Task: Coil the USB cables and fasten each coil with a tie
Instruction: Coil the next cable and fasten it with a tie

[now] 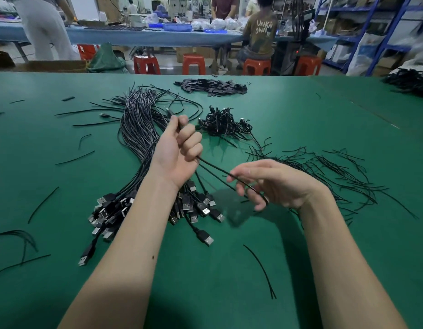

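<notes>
A thick bundle of loose black USB cables [139,129] lies on the green table [63,176], plugs fanned out toward me. My left hand [179,148] is raised above the bundle and grips one black cable [214,168] in its curled fingers, a small connector sticking up past the thumb. The cable runs down and right in two strands to my right hand [267,184], whose fingers curl around it. A heap of coiled, tied cables [223,124] sits behind my hands. Loose black ties [334,172] are scattered at the right.
A pile of flat black pieces [210,87] lies at the table's far side. Stray ties [261,269] dot the table front and left. More black cables [410,83] sit at the far right edge. People, red stools and shelving stand beyond the table.
</notes>
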`<action>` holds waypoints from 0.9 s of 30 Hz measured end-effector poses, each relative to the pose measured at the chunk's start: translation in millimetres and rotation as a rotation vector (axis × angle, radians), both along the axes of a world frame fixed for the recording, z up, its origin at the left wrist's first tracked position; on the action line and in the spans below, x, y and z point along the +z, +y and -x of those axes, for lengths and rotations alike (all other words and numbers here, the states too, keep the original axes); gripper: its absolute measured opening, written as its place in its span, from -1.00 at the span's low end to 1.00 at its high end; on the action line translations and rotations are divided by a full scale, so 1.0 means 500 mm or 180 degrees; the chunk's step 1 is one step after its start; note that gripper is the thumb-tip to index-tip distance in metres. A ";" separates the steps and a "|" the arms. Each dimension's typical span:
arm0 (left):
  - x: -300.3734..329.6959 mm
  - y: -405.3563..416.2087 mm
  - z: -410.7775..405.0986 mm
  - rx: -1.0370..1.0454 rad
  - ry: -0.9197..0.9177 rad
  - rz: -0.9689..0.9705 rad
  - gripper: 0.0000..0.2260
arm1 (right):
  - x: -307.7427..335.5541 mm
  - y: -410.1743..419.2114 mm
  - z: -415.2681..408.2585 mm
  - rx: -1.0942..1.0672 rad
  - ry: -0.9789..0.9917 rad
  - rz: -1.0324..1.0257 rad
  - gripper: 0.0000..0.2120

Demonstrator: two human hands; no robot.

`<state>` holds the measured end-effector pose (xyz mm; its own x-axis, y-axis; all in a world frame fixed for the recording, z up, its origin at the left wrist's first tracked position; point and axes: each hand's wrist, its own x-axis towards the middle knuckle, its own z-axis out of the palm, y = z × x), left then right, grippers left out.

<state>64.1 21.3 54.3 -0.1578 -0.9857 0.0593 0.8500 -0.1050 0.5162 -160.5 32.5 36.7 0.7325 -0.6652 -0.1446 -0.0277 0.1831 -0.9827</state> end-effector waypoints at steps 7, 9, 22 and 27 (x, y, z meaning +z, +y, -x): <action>0.000 0.010 0.003 -0.0702 -0.0541 0.0326 -0.64 | -0.018 -0.002 0.000 -0.0302 0.1049 0.0238 -0.85; 0.003 0.018 -0.004 -0.1130 -0.1109 0.0603 -0.66 | -0.018 -0.013 -0.016 -0.1619 0.1698 0.1217 -0.77; -0.031 0.004 0.048 0.0045 -0.3436 0.0670 -0.69 | 0.047 0.006 -0.078 -0.2231 0.0385 0.1825 -0.87; -0.009 0.005 0.031 -0.0075 -0.1098 0.0469 -0.59 | 0.031 0.022 -0.083 -0.0624 -0.0013 0.0639 -0.74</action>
<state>48.5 23.7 50.0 -0.2157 -0.9664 0.1395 0.6218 -0.0258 0.7828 -119.1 43.5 52.4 0.5872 -0.8094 0.0071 -0.0071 -0.0139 -0.9999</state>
